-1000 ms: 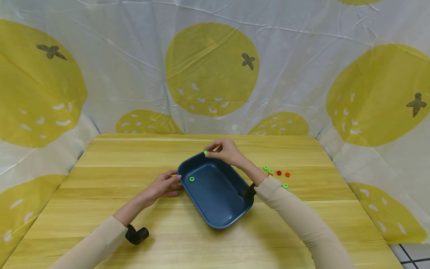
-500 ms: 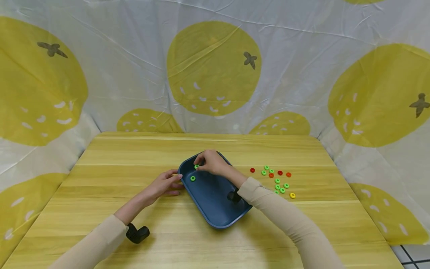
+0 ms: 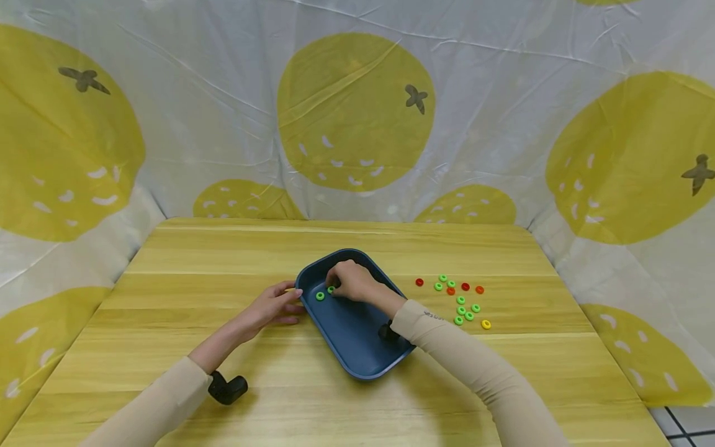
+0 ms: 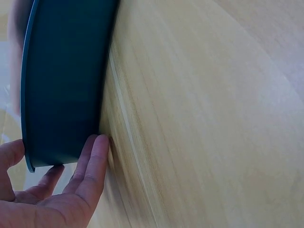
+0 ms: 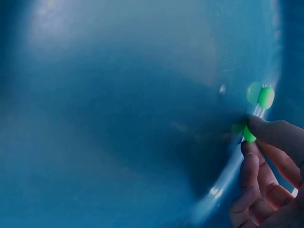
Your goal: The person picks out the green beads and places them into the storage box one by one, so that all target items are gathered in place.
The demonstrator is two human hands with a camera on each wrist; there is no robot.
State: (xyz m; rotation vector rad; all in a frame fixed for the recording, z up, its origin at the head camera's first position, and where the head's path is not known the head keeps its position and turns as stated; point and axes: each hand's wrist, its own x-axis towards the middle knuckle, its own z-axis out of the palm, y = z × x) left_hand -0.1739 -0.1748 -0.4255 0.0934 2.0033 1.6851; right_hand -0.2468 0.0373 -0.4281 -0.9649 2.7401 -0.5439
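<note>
A dark blue rectangular tray with rounded corners sits at an angle on the wooden table. My left hand holds its left corner. In the left wrist view that hand's thumb is at the rim and the other fingers lie along the tray's outer wall. Inside the tray, my right hand pinches a small green ring between thumb and fingertips, down at the tray floor. Another green ring lies close by, near the left wall; it also shows in the right wrist view.
Right of the tray, loose rings are scattered on the table: several green ones, a few red and orange ones, and one yellow ring. Behind the table hangs a fruit-print cloth.
My right hand has carried the green ring from over the tray's far rim down to the tray floor, beside the other green ring. The left hand has stayed at the tray's corner.
</note>
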